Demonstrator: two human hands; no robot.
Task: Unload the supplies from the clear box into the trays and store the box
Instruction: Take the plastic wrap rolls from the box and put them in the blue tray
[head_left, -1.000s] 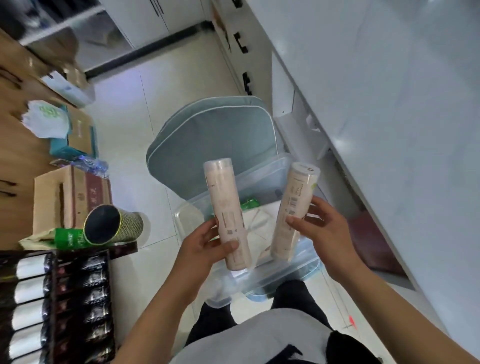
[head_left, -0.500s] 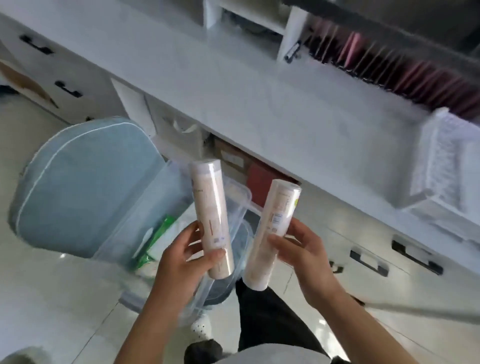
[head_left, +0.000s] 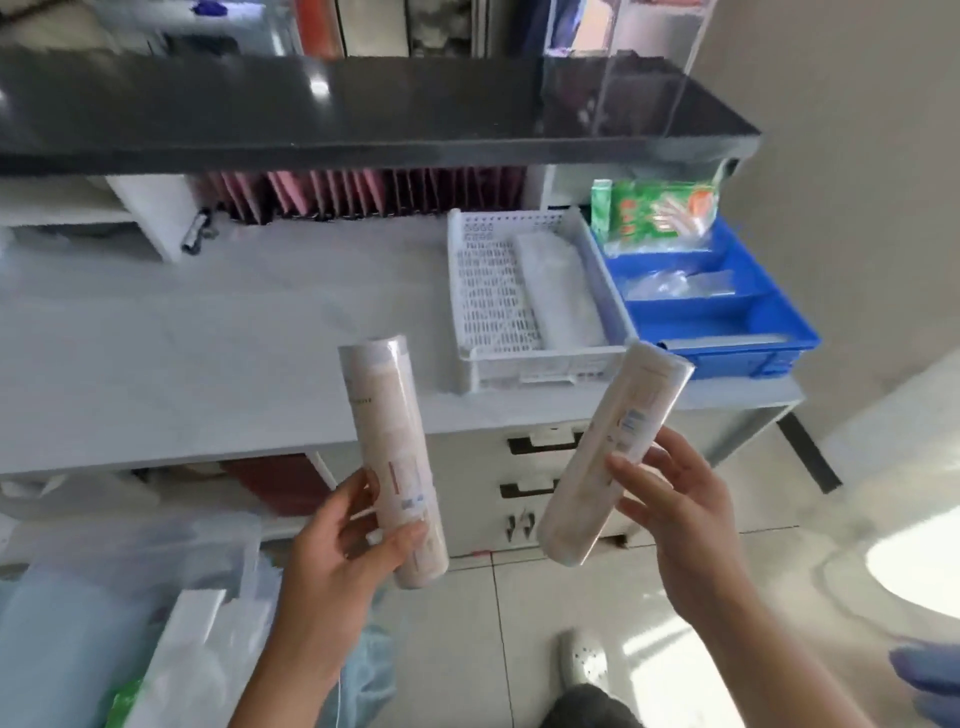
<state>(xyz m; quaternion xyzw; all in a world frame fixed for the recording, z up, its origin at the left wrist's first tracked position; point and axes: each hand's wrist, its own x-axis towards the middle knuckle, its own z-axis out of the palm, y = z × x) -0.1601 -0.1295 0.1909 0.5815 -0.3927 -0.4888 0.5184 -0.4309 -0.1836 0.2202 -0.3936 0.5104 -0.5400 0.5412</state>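
Though both hands grip labelled tubes (head_left: 393, 462), their print blurs.

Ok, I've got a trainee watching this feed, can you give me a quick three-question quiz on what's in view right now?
1. True or false: each hand holds one tube.
2. Which tray already holds a wrapped white roll? A) white tray B) blue tray
3. Fill in: the green packets lie at the far end of the ___ tray.

Key:
1. True: left hand grips the left tube, right hand the right tube.
2. A, the white tray.
3. Blue: green packets, blue tray.
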